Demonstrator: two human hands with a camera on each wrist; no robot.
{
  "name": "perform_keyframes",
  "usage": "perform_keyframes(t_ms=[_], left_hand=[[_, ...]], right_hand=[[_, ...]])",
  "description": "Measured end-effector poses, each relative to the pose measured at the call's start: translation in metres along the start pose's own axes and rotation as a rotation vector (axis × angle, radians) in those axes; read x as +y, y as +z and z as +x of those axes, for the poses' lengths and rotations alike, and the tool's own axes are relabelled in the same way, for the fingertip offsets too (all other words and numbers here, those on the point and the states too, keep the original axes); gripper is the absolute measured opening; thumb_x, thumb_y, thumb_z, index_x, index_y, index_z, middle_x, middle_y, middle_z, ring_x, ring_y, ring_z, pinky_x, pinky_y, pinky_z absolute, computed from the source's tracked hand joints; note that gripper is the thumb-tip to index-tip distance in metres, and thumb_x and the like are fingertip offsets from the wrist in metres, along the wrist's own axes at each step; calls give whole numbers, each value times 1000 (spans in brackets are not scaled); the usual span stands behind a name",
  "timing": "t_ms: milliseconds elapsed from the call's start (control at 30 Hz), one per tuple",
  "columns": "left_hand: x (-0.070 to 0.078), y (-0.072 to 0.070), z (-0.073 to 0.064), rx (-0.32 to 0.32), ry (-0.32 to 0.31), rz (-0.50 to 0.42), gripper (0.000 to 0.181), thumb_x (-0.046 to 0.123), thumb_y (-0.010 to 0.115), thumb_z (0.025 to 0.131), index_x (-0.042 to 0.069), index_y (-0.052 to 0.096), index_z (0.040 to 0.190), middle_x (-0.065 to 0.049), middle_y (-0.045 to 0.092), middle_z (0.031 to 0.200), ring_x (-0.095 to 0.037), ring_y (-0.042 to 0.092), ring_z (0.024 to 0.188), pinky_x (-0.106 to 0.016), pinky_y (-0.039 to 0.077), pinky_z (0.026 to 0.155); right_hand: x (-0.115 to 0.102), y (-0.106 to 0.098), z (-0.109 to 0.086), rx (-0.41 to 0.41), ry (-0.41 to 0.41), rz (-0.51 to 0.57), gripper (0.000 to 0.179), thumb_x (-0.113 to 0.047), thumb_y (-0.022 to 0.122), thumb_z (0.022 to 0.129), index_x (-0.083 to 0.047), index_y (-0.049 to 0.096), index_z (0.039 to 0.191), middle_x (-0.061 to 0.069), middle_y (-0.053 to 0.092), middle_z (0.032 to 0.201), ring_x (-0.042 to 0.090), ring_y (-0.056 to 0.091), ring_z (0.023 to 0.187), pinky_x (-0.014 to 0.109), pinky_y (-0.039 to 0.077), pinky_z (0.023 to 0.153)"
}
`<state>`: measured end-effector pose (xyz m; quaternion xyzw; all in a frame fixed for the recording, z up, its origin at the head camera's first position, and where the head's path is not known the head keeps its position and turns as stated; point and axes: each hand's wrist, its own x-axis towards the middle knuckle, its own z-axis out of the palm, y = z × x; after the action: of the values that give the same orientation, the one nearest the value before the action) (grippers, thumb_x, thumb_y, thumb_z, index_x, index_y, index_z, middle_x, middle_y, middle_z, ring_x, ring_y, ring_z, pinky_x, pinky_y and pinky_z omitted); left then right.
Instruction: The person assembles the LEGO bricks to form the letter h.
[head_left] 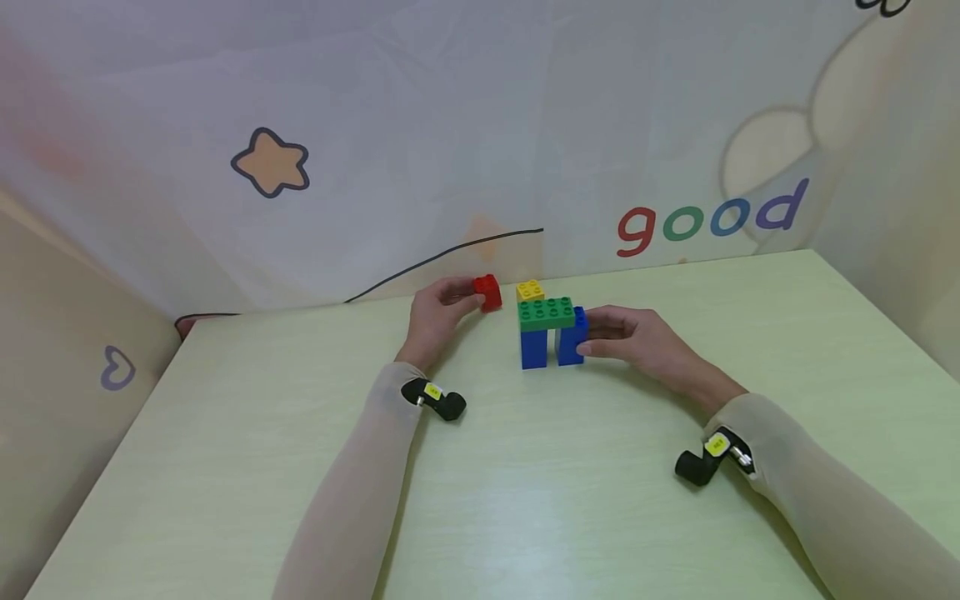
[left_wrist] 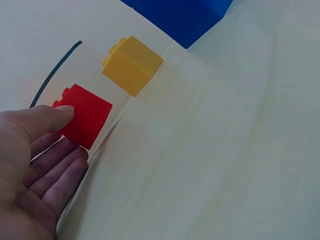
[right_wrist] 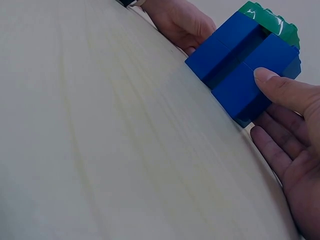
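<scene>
My left hand pinches a red toy brick between thumb and fingers, near the table's back edge. In the left wrist view the thumb lies across the red brick's studded end. Just right of it stands a yellow brick, partly behind the green brick in the head view. The green brick bridges two blue stacks, with a narrow gap between them. My right hand grips the right-hand blue stack, thumb on its near face and fingers behind.
The pale table ends at a light cloth backdrop printed with a star and the word good. Small black cameras are strapped to both wrists. A side panel rises along the left table edge.
</scene>
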<state>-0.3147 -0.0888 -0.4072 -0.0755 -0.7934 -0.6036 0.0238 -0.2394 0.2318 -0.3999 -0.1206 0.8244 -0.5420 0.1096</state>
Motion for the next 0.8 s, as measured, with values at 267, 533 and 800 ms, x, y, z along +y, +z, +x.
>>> perform_keyframes(t_ms=[267, 533, 800], left_hand=[[10, -12, -8, -14, 8, -73, 35, 13, 77, 99, 2, 71, 132, -9, 72, 128, -25, 71, 114, -36, 58, 99], [30, -17, -19, -43, 44, -15, 39, 20, 79, 99, 9, 71, 135, -4, 73, 128, -21, 71, 115, -36, 57, 102], [52, -18, -37, -61, 71, -2, 41, 22, 79, 99, 11, 70, 137, -3, 73, 128, -21, 71, 115, -40, 57, 101]], right_hand=[[-1, 1, 0, -4, 2, 7, 64, -31, 81, 98, -7, 57, 152, 13, 67, 142, 30, 63, 131, 43, 50, 111], [-1, 0, -1, -9, 0, 2, 65, -32, 80, 98, -7, 56, 153, 13, 66, 142, 30, 62, 132, 44, 50, 112], [-1, 0, -1, -10, -6, -10, 65, -32, 80, 98, -7, 56, 152, 13, 66, 142, 30, 62, 132, 46, 49, 112]])
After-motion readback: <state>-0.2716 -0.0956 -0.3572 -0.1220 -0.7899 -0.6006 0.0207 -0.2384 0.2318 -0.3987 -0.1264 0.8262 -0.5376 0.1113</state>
